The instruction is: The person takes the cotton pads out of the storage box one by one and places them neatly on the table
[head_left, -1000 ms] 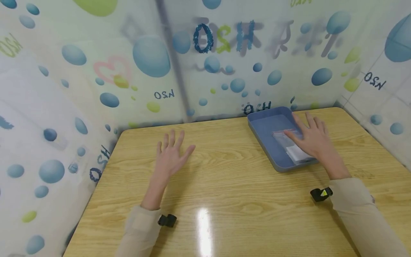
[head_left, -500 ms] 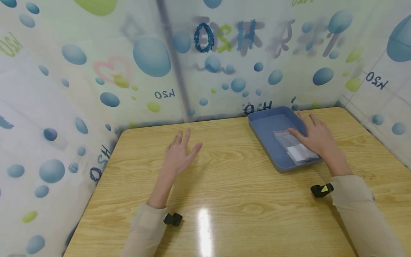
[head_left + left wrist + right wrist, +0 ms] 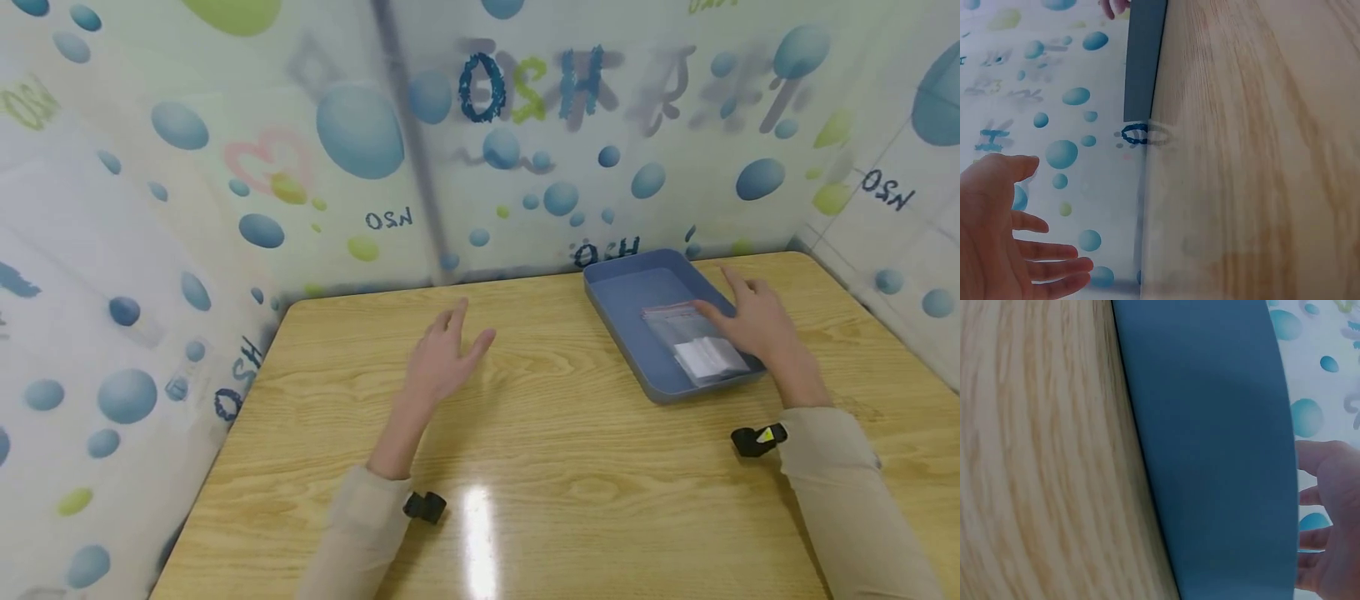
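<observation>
A shallow blue tray [image 3: 618,321] stands at the back right of the wooden table [image 3: 525,442]. Inside it lies a clear zip bag [image 3: 663,321] with a red-lined seal, holding something white and flat [image 3: 708,357]. My right hand [image 3: 765,329] hovers over the tray's right side, thumb out toward the bag, fingers loosely bent and holding nothing. In the right wrist view the tray's wall [image 3: 1216,450] hides part of those fingers. My left hand [image 3: 442,362] is raised over the middle-left of the table, fingers extended and thumb apart, as the left wrist view also shows.
A patterned wall covering [image 3: 480,192] with blue and green dots rises behind the table, and a similar one closes off the left side. Black wrist cameras [image 3: 425,507] are strapped at both cuffs.
My left hand has shifted right and turned so its fingers appear bunched. My right hand has moved slightly right, uncovering more of the bag, its fingers now more bent. The tray stays put.
</observation>
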### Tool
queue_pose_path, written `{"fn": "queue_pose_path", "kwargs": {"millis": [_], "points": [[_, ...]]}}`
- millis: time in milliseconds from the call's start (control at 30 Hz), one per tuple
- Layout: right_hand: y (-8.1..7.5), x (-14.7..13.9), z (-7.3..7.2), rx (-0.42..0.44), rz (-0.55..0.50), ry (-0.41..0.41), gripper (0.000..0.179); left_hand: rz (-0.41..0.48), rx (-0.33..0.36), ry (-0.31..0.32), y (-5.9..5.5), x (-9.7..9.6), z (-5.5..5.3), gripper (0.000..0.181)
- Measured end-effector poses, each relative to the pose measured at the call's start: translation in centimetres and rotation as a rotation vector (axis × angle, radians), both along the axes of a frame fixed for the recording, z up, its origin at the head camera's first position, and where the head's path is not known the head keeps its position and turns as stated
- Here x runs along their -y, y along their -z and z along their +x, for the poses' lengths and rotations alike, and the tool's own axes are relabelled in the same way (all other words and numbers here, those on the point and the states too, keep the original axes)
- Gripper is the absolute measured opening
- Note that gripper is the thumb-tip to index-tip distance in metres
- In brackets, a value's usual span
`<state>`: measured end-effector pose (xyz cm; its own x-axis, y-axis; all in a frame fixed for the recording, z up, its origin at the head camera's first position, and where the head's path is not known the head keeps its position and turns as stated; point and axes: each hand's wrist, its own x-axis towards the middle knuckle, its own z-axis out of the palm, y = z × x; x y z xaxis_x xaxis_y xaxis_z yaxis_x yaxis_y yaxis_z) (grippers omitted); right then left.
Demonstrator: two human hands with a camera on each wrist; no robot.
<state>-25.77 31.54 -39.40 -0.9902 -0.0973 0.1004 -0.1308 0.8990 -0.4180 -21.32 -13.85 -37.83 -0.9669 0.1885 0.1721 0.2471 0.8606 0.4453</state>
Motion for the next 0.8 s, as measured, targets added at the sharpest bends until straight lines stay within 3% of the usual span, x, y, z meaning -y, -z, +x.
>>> {"fn": "queue_pose_path", "kwargs": {"millis": [800], "points": [[0.9, -0.8, 0.0, -0.031, -0.025, 0.037, 0.053, 0.073, 0.039, 0.106, 1.4, -4.5, -0.7, 0.074]]}}
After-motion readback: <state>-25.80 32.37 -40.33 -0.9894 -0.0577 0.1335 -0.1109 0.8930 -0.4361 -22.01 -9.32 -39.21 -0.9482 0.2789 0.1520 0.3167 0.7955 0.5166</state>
